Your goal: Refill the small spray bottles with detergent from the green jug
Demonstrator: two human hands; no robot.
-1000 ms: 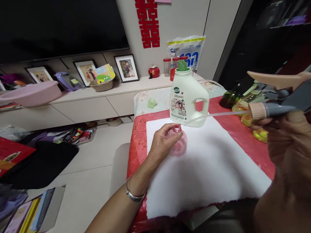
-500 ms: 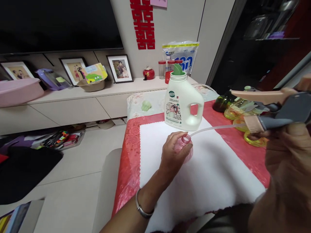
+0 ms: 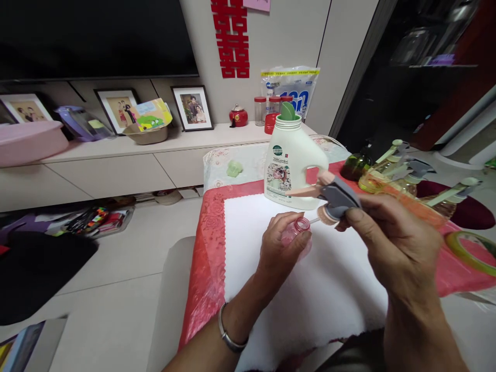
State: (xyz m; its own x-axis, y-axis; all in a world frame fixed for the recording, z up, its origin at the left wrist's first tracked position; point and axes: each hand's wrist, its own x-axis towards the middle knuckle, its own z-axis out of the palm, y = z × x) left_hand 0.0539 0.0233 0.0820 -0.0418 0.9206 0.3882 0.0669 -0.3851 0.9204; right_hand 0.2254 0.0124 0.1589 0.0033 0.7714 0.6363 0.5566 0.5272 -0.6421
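My left hand [image 3: 281,240] is wrapped round a small pink see-through bottle [image 3: 302,225], whose open neck faces up over the white cloth [image 3: 333,279]. My right hand [image 3: 391,237] grips a grey and peach spray trigger head [image 3: 339,199] just right of that neck. From the trigger head a thin clear tube [image 3: 313,220] runs left to the bottle's mouth; whether its end is inside the neck I cannot tell. Behind both hands stands a large pale green detergent jug [image 3: 294,160], uncapped, with a green leaf-shaped piece at its opening.
Several spray bottles [image 3: 411,175] and a dark green bottle [image 3: 356,165] crowd the table's right side. A roll of yellow tape [image 3: 473,250] lies on the red tablecloth [image 3: 205,248]. A light green lump [image 3: 234,168] sits at the back left. Behind is a low cabinet [image 3: 155,168].
My right hand has carried the spray trigger head left and closer to the pink bottle, so the tube shows shorter between them. My left hand keeps its hold on the bottle.
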